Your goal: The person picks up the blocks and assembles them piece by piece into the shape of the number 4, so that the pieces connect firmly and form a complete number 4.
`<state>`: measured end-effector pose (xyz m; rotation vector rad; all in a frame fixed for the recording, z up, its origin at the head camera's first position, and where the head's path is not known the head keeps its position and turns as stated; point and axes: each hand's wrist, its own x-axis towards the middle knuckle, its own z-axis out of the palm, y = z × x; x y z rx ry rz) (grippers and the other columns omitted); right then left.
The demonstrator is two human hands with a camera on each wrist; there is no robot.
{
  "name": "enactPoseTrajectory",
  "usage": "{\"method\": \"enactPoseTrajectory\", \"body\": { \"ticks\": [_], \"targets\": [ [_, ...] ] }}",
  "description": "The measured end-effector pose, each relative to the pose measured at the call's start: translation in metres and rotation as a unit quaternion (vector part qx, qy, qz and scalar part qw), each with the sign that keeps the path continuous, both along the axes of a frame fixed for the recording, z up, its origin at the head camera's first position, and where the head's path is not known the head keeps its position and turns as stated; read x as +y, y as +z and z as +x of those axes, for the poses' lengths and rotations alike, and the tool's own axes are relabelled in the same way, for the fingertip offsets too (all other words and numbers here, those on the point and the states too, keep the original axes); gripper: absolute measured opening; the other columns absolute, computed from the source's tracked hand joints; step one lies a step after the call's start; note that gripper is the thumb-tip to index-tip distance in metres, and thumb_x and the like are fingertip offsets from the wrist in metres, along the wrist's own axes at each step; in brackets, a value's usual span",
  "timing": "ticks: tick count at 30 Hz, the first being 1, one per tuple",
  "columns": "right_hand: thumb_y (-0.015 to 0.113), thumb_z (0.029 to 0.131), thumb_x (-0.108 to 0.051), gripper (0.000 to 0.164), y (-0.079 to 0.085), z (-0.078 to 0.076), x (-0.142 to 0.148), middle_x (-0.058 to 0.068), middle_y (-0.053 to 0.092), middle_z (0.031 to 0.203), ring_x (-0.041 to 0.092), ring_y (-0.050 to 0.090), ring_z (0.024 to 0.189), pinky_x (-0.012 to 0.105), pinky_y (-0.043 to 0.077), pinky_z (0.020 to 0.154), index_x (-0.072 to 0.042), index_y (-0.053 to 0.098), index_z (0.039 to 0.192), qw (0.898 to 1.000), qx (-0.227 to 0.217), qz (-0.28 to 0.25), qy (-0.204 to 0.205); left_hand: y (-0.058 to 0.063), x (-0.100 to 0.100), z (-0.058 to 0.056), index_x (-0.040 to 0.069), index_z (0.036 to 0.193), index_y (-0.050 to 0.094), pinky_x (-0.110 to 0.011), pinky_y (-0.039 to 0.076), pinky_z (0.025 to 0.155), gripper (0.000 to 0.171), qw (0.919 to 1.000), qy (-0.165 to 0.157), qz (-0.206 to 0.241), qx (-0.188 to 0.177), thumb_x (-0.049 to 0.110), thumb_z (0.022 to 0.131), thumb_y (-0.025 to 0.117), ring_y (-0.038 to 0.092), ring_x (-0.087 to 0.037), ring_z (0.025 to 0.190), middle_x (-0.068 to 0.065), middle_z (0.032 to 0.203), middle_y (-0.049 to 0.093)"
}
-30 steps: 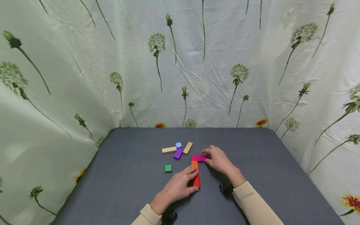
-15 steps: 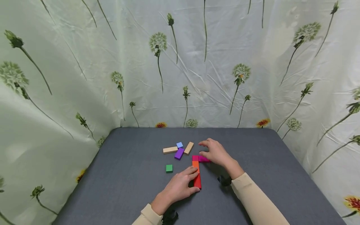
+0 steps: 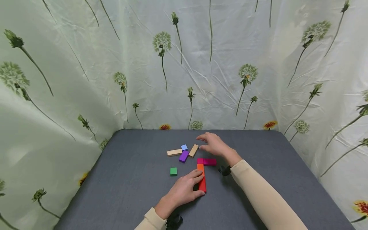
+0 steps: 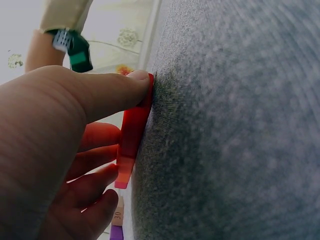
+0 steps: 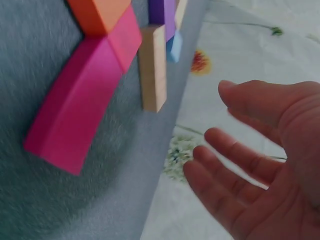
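My left hand (image 3: 184, 189) holds the red block (image 3: 202, 185), with its thumb at the near end and fingertips over the part where the orange block (image 3: 200, 167) joins it. In the left wrist view, the thumb overlaps the red block's end and the other fingers lie along its side. A small pink block (image 3: 200, 161) caps the orange one, and a magenta block (image 3: 210, 162) extends rightward from it, making a corner. My right hand (image 3: 214, 144) hovers with parted fingers just right of a plain wooden block (image 3: 194, 150), gripping nothing.
Left of that wooden block, a purple block (image 3: 184, 156), a small blue block (image 3: 184, 147) and another wooden block (image 3: 174, 152) lie close together. Alone nearer me is a green block (image 3: 173, 172). A flowered curtain (image 3: 184, 70) borders the dark table (image 3: 129, 191).
My right hand has let go of the magenta block and moved up and away over the table, to beside the wooden block. My left hand stays on the red and orange blocks.
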<state>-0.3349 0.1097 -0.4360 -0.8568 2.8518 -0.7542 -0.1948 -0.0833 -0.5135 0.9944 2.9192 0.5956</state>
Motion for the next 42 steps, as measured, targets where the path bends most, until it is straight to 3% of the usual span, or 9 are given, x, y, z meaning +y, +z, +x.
{"method": "enactPoseTrajectory", "body": {
  "ticks": [8, 13, 20, 30, 38, 42],
  "targets": [
    [0.069, 0.095, -0.007, 0.041, -0.005, -0.034, -0.008, 0.013, 0.063, 0.131, 0.033, 0.059, 0.12, 0.045, 0.052, 0.09, -0.012, 0.064, 0.136, 0.997, -0.054, 0.032, 0.041, 0.0, -0.001, -0.001, 0.012, 0.142, 0.06, -0.042, 0.046, 0.103, 0.064, 0.9999, -0.003, -0.001, 0.01, 0.045, 0.089, 0.076, 0.043, -0.018, 0.14, -0.001, 0.152, 0.048],
    [0.072, 0.094, -0.008, 0.042, -0.015, -0.045, -0.008, 0.006, 0.062, 0.132, 0.028, 0.058, 0.122, 0.045, 0.049, 0.096, -0.018, 0.067, 0.134, 0.994, -0.055, 0.06, 0.072, 0.001, 0.001, 0.0, 0.012, 0.142, 0.06, -0.041, 0.045, 0.104, 0.064, 0.9999, -0.007, 0.004, 0.012, 0.044, 0.089, 0.077, 0.044, -0.018, 0.14, -0.001, 0.151, 0.048],
    [0.071, 0.095, -0.012, 0.04, -0.024, -0.049, -0.004, 0.01, 0.06, 0.122, 0.029, 0.057, 0.115, 0.047, 0.047, 0.095, -0.022, 0.067, 0.134, 0.991, -0.05, 0.078, 0.099, 0.002, 0.002, -0.001, 0.012, 0.143, 0.059, -0.04, 0.045, 0.104, 0.065, 0.9998, -0.011, 0.007, 0.016, 0.044, 0.089, 0.076, 0.044, -0.018, 0.14, -0.001, 0.152, 0.047],
    [0.073, 0.094, -0.016, 0.035, -0.036, -0.053, -0.006, 0.007, 0.058, 0.113, 0.025, 0.055, 0.102, 0.044, 0.046, 0.088, -0.026, 0.071, 0.127, 0.992, -0.02, 0.092, 0.088, 0.002, 0.0, -0.002, 0.012, 0.143, 0.058, -0.039, 0.045, 0.104, 0.065, 0.9999, -0.008, 0.006, 0.006, 0.044, 0.09, 0.076, 0.043, -0.017, 0.14, -0.001, 0.153, 0.047],
    [0.079, 0.089, -0.018, 0.024, -0.036, -0.054, -0.006, 0.001, 0.059, 0.105, 0.02, 0.058, 0.096, 0.042, 0.049, 0.087, -0.024, 0.075, 0.112, 0.992, -0.019, 0.097, 0.078, 0.001, 0.0, -0.001, 0.012, 0.144, 0.057, -0.04, 0.045, 0.104, 0.066, 1.0, -0.006, 0.004, 0.002, 0.044, 0.089, 0.076, 0.042, -0.017, 0.141, 0.0, 0.153, 0.046],
    [0.081, 0.087, -0.017, 0.022, -0.03, -0.053, -0.005, -0.002, 0.063, 0.102, 0.017, 0.06, 0.094, 0.039, 0.05, 0.085, -0.023, 0.075, 0.108, 0.992, -0.044, 0.093, 0.075, 0.001, 0.0, -0.001, 0.012, 0.144, 0.057, -0.04, 0.045, 0.105, 0.066, 1.0, -0.005, 0.003, 0.001, 0.045, 0.09, 0.076, 0.042, -0.017, 0.141, 0.0, 0.154, 0.046]
  ]
}}
